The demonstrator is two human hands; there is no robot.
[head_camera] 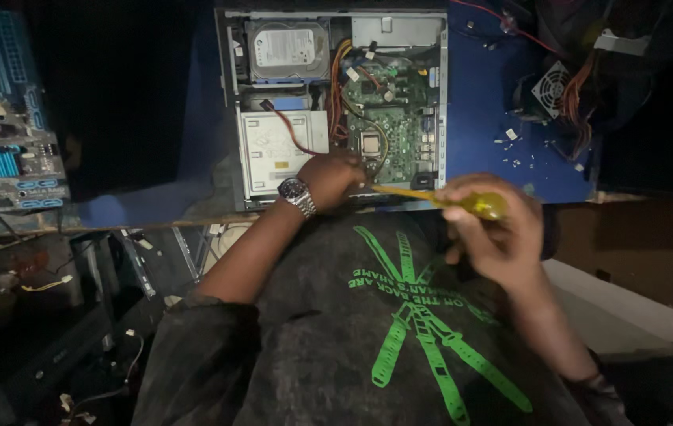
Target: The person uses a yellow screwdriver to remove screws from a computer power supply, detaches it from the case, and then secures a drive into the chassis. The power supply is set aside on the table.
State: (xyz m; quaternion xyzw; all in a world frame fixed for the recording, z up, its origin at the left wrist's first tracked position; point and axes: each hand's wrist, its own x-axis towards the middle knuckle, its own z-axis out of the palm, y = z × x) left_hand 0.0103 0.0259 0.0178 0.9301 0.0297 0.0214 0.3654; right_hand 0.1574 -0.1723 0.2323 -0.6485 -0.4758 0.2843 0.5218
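Head view, looking down over the person's chest. An open desktop computer case (335,106) lies flat on a blue tabletop (482,110), its inside exposed. Within it sit a silver hard drive (289,51) at the upper left, a pale optical drive (273,150) below that, and a green motherboard (391,118) on the right, with orange and red cables (340,87) running between them. The left hand (330,178), a metal wristwatch (298,196) on its wrist, is curled closed and rests on the near edge of the case beside the motherboard; what its fingers press on cannot be told. The right hand (494,233) is closed around the yellow handle of a screwdriver (439,199), whose shaft points left toward the left hand, just in front of the case. A second circuit board (5,150) lies well apart at far left, and a small fan grille (551,87) with tangled wires at upper right.
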